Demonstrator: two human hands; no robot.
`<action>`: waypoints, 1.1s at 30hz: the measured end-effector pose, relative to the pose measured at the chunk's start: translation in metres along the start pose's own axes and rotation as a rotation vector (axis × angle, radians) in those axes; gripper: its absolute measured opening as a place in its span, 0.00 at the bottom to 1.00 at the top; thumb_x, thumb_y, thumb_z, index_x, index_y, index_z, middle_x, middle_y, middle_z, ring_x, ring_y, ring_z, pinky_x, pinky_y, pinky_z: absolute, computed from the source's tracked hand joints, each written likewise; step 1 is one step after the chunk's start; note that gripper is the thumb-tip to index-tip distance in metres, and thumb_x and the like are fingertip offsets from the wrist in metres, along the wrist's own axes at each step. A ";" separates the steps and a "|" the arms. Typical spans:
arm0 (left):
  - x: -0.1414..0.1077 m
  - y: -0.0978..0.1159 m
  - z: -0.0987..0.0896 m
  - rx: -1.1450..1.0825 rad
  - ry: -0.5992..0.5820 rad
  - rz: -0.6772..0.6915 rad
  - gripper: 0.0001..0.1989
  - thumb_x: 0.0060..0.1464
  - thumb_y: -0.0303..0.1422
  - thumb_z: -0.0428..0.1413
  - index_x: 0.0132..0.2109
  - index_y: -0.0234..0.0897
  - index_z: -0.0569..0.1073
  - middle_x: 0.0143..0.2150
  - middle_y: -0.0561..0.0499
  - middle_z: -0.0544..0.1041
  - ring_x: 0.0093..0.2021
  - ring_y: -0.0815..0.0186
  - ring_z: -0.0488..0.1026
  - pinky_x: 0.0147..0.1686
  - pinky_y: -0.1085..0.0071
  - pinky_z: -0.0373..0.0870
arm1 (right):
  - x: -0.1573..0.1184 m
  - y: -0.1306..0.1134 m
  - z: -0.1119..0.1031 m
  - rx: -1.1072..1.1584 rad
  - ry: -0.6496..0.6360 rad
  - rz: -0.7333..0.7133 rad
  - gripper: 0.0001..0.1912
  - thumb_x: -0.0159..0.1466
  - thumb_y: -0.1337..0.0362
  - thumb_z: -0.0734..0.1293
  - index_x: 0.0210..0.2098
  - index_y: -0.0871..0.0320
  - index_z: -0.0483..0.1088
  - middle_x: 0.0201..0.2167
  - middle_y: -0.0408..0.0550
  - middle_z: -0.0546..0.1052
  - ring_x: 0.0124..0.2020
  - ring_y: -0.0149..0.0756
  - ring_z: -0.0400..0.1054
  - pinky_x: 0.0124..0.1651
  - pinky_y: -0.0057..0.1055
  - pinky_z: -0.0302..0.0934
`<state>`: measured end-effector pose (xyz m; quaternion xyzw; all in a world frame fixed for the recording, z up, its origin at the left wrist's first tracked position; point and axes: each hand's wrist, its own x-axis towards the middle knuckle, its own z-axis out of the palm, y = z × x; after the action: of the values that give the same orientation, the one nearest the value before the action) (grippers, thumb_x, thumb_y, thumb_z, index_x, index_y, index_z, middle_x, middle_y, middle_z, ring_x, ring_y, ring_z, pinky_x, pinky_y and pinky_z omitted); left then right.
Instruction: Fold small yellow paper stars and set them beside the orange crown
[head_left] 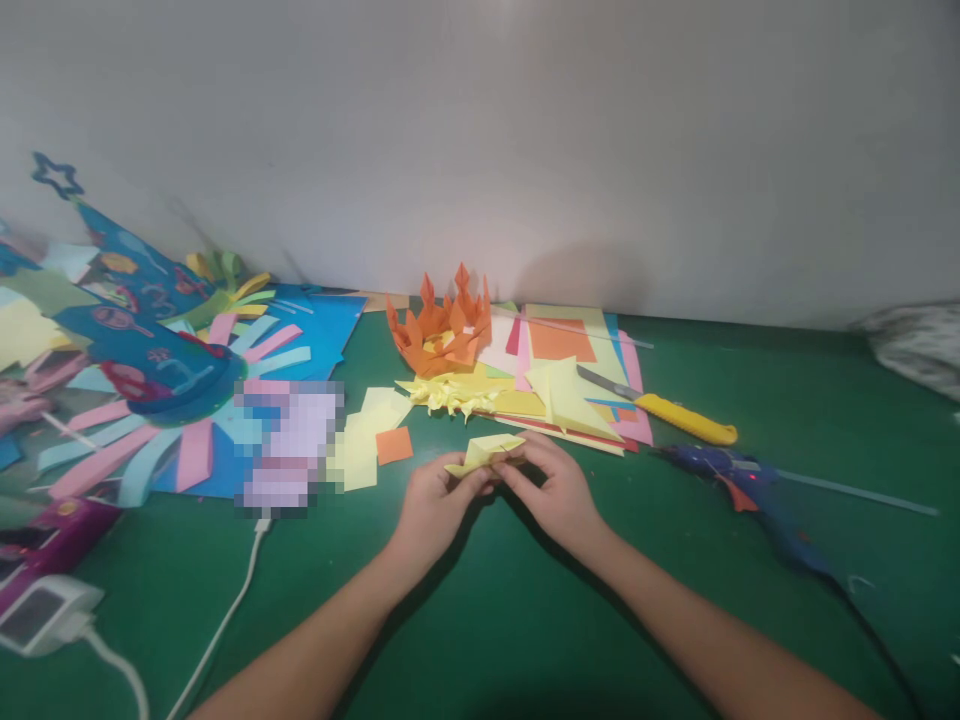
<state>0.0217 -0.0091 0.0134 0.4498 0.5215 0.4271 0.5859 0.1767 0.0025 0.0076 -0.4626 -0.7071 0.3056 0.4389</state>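
Between my two hands is a small piece of folded yellow paper [486, 452], held just above the green table [480, 620]. My left hand [441, 495] pinches its left and lower side, thumb towards me. On the right, my right hand [556, 488] grips the other end between thumb and fingers. Some fingers are hidden behind the paper. Just beyond lie several twisted yellow folded pieces [457, 395]. Behind those stands an orange folded-paper crown [441, 325]. A small orange paper square [394, 446] and pale yellow sheets [360, 455] lie left of my left hand.
To the right are a yellow utility knife [686, 418], blade out, and a blue glue gun [757, 490] with a cord. Coloured sheets [562, 340] are stacked at the back. Blue party hats [161, 350] with paper strips, a white cable [244, 600] and a pixelated object [289, 450] occupy the left.
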 end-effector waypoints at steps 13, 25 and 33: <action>0.000 -0.001 -0.001 0.129 -0.028 0.035 0.09 0.49 0.37 0.58 0.32 0.34 0.76 0.29 0.49 0.78 0.32 0.64 0.76 0.35 0.71 0.71 | -0.002 -0.001 0.003 0.024 0.029 0.096 0.03 0.58 0.67 0.66 0.28 0.56 0.68 0.27 0.44 0.74 0.30 0.34 0.69 0.35 0.30 0.64; 0.000 0.000 -0.004 0.174 -0.055 0.045 0.12 0.48 0.38 0.58 0.32 0.32 0.76 0.27 0.49 0.77 0.30 0.65 0.73 0.32 0.72 0.68 | -0.001 0.001 0.001 0.068 0.004 0.153 0.02 0.56 0.67 0.66 0.27 0.58 0.69 0.27 0.44 0.75 0.30 0.35 0.70 0.35 0.30 0.64; 0.003 0.000 -0.002 -0.129 -0.077 -0.090 0.18 0.42 0.42 0.63 0.36 0.31 0.75 0.32 0.49 0.78 0.31 0.67 0.74 0.38 0.70 0.71 | -0.002 0.003 0.001 0.104 0.001 0.134 0.03 0.57 0.65 0.68 0.31 0.57 0.71 0.32 0.46 0.77 0.35 0.36 0.71 0.39 0.31 0.64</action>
<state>0.0201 -0.0060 0.0121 0.4034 0.4898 0.4152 0.6519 0.1770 0.0020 0.0036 -0.4855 -0.6577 0.3704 0.4410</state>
